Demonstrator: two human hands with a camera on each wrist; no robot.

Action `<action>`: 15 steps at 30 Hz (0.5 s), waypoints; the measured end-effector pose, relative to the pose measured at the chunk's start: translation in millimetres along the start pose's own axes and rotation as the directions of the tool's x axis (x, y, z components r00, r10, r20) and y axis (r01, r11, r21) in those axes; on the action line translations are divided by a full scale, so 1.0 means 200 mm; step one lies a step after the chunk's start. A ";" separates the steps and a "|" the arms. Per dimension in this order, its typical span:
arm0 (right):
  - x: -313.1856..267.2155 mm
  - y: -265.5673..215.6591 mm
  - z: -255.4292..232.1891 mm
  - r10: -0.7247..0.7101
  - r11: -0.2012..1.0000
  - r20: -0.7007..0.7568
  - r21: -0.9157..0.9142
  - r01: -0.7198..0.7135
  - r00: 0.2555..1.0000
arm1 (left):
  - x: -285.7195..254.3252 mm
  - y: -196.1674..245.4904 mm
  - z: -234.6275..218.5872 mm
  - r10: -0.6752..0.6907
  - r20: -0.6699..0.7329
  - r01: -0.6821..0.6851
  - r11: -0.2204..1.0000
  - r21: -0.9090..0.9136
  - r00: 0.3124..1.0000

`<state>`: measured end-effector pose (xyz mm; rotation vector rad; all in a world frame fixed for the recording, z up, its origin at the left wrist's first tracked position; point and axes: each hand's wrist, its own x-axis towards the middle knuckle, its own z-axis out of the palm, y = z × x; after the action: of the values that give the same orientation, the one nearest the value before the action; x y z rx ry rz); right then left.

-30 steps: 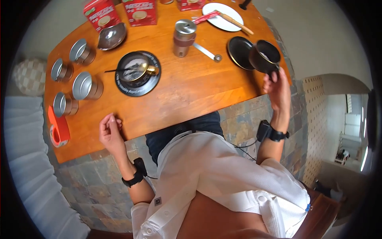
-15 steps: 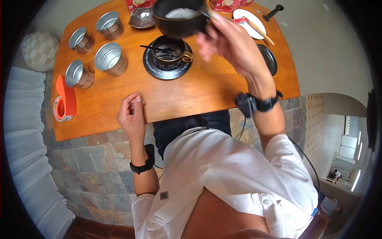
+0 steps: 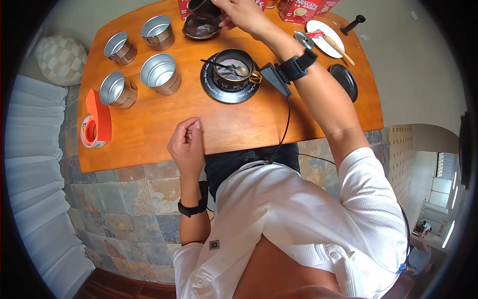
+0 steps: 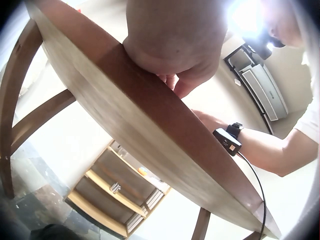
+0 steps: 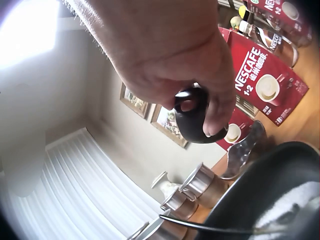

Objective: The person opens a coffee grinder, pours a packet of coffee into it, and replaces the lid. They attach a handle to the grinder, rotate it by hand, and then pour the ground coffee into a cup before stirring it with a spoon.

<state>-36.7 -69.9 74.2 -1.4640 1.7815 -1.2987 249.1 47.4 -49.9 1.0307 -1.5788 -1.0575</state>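
My right hand grips a small black cup by its handle at the far side of the table. In the head view the cup overlaps the back of a dark glass dish, and the top frame edge cuts it off. From the right wrist, the hand's fingers curl at the handle of the black cup. My left hand rests at the table's near edge, loosely curled and holding nothing. Nearest it stands a black cup with a gold handle on a black saucer, with white contents and a spoon inside.
Several metal cups stand on the left, beside an orange tape roll. Red Nescafe boxes line the back. A white plate with a wooden-handled tool lies right, above an empty black saucer. A grinder is mostly behind the right forearm.
The right hand has carried the small black cup from the right side, across the gold-handled cup, to the back near the glass dish. The left hand stays at the table edge.
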 end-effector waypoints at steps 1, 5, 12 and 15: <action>0.00 0.00 -0.01 0.011 0.995 -0.021 -0.101 -0.013 1.000 | 0.00 0.00 0.00 0.011 0.000 -0.011 1.000 0.012 1.000; -0.01 -0.04 -0.01 0.002 0.958 -0.126 -0.285 -0.038 0.992 | 0.01 0.03 0.00 0.050 0.006 -0.050 0.999 0.021 0.999; -0.02 -0.04 -0.06 -0.103 0.911 -0.106 -0.409 0.051 0.989 | 0.01 0.03 -0.01 0.057 0.026 -0.058 0.998 0.020 0.998; -0.02 -0.05 -0.06 -0.144 0.883 -0.114 -0.463 0.076 0.983 | 0.01 0.03 -0.02 0.046 0.030 -0.047 0.998 0.034 0.998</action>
<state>-40.0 -61.4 87.0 -1.7784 2.2432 -1.1048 251.8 46.8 -42.4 1.0011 -1.6422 -1.0207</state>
